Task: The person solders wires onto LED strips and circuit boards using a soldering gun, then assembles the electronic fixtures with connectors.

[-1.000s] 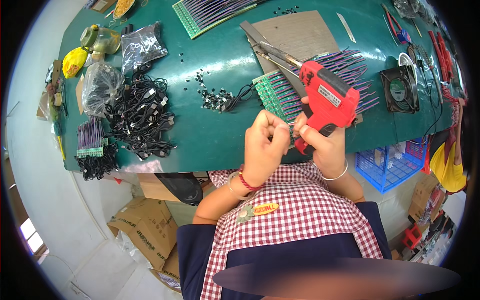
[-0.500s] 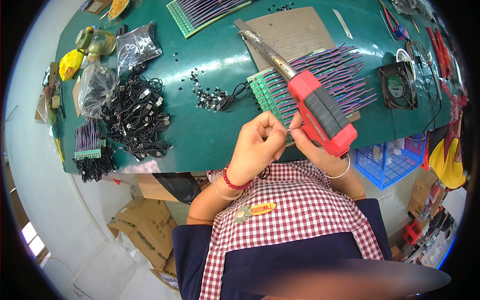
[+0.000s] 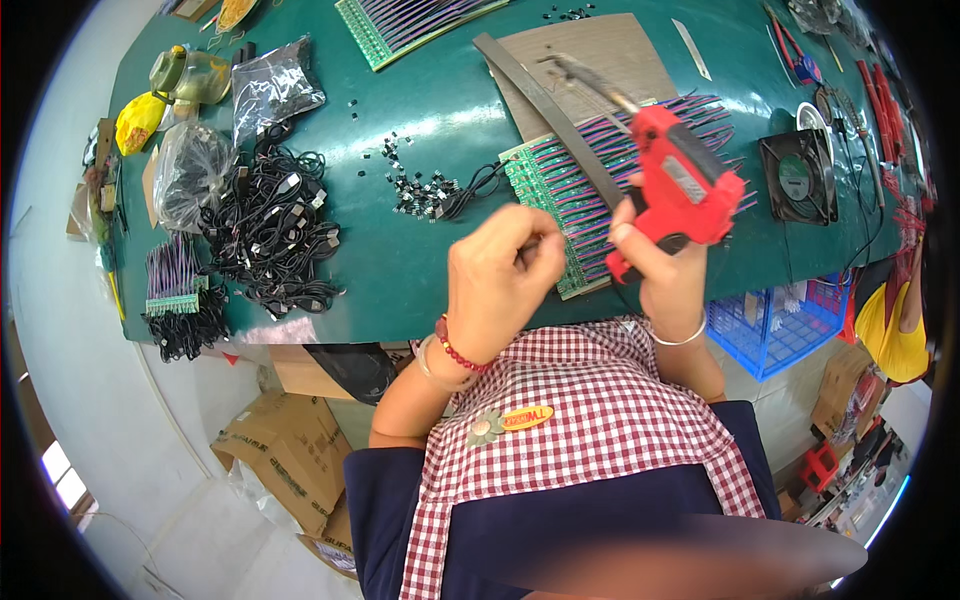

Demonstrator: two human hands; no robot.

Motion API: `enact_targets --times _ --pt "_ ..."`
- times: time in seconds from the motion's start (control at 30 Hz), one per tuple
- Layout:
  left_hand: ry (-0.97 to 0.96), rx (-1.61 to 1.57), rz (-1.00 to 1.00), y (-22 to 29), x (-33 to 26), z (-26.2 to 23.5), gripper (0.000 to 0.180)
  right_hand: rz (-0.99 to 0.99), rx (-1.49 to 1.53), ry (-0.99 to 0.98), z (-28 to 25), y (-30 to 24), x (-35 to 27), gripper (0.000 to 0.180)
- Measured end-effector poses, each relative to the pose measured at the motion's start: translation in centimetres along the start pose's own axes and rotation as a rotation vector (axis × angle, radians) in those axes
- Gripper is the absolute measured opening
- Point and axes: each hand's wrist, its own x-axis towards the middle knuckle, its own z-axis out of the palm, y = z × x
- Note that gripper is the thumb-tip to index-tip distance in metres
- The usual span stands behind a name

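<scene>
R hand (image 3: 668,278) clamped round the red soldering gun (image 3: 690,188) — it's over the wired PCB (image 3: 528,185)! L hand (image 3: 503,268) nearby, fingers curled — can't tell if pinching anything.

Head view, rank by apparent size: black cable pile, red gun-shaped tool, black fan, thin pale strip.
Largest to smallest:
1. Black cable pile and red gun-shaped tool: not ranked; the tool is raised in the right hand, likely nearer the camera.
2. Black fan.
3. Thin pale strip.
</scene>
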Motion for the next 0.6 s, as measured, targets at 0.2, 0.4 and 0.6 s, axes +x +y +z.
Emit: enact_targets --times 0.2,0.4,0.6 --pt "0.21 0.613 0.261 -3.3 3.3 -0.8 0.01 0.09 -0.016 0.01 -3.2 -0.1 -1.5 0.038" --pt "0.213 0.654 0.268 -4.7 5.3 -0.6 0.009 0.155 -0.1 -0.055 -4.9 1.8 -2.7 0.033" --pt "0.177 0.682 0.234 -4.3 5.6 -0.7 0.008 0.234 -0.048 -0.054 -4.7 2.3 -3.0 0.026"
